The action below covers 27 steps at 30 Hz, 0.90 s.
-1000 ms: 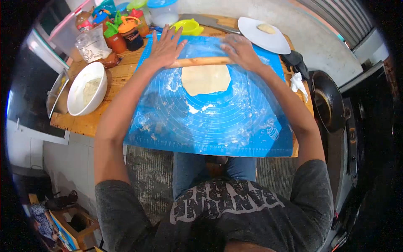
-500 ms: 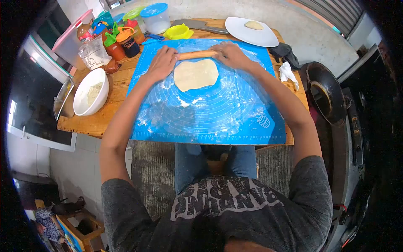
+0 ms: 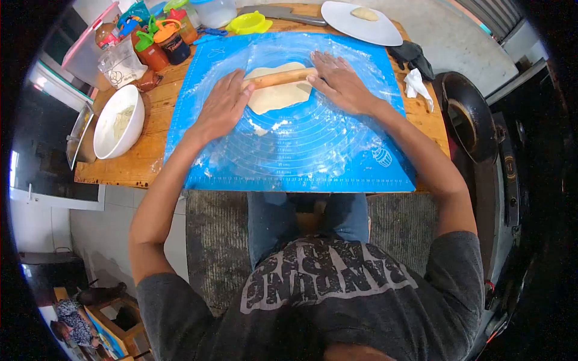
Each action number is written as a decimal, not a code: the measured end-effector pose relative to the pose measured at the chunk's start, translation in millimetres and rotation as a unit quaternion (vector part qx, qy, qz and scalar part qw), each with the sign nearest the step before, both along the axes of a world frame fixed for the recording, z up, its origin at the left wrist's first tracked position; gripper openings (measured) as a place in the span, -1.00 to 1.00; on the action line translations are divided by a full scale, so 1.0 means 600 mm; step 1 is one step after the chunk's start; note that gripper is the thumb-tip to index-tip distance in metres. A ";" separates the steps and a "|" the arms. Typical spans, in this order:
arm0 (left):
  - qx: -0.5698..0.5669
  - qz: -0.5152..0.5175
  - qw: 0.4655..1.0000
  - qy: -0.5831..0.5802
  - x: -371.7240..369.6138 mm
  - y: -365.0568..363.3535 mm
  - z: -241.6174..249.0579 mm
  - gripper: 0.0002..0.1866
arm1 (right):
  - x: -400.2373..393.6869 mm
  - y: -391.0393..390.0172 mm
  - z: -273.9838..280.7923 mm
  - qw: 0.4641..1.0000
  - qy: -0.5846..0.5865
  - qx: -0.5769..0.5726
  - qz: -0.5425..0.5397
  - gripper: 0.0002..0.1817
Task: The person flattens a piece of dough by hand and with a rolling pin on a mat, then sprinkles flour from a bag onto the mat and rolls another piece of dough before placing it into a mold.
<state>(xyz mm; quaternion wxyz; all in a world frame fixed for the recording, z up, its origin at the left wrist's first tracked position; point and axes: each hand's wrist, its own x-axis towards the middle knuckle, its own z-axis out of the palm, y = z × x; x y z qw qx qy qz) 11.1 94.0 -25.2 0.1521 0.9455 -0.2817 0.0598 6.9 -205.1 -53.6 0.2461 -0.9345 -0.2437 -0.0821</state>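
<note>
A wooden rolling pin point(image 3: 278, 79) lies across a flattened sheet of pale dough point(image 3: 280, 99) on a floured blue baking mat point(image 3: 289, 156). My left hand point(image 3: 224, 103) rests flat at the pin's left end, its fingers stretched forward and its thumb against the wood. At the other end, my right hand point(image 3: 343, 83) has its fingers extended past the pin, with the thumb near the pin's tip. Neither hand wraps round the pin. Dough shows on both sides of the pin, and loose flour lies just in front of the sheet.
To the left stand a white bowl point(image 3: 120, 122) of flour and several sauce bottles. A yellow plastic dish point(image 3: 250, 24), a cleaver point(image 3: 283, 14) and a white plate point(image 3: 361, 27) bearing a dough piece point(image 3: 365, 14) line the back. A black wok point(image 3: 466, 117) sits at right.
The rolling pin has come from the dough's far edge back toward me, onto the sheet. My fingers have straightened from a curled pose. The whole view has shifted slightly.
</note>
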 end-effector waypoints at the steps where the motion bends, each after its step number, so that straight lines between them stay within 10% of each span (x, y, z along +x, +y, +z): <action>1: 0.007 -0.013 1.000 -0.021 -0.018 0.000 0.000 -0.38 | -0.012 -0.005 -0.004 1.000 -0.020 -0.011 0.007 -0.14; 14: 0.115 -0.060 0.990 -0.055 -0.166 0.010 0.042 -0.43 | -0.159 -0.021 0.031 0.990 -0.071 -0.118 0.010 -0.12; 27: 0.027 0.062 0.997 -0.045 -0.040 -0.007 -0.001 -0.30 | -0.048 -0.004 -0.020 0.994 -0.095 -0.039 -0.032 -0.34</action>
